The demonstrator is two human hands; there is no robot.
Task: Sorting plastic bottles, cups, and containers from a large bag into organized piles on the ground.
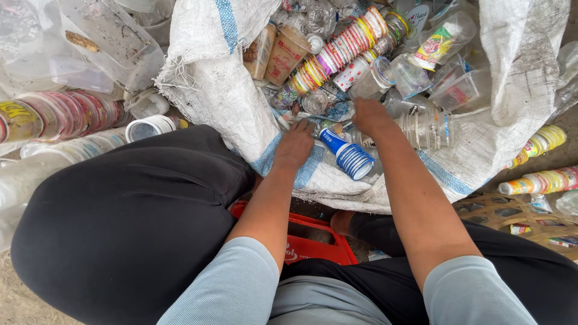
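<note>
Fingers of left hand (294, 144) spread flat on woven sack (211, 90), right hand (370, 116) fingers hidden among cups, can't tell.

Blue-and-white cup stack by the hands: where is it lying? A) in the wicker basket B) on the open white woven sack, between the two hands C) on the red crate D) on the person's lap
B: the blue-and-white cup stack lies on its side on the white woven sack, between the left hand and the right hand.

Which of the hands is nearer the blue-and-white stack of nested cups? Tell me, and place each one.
Left. The left hand lies just left of the blue-and-white stack of nested cups, almost touching it. The right hand sits above it, slightly farther, among clear cups.
</note>
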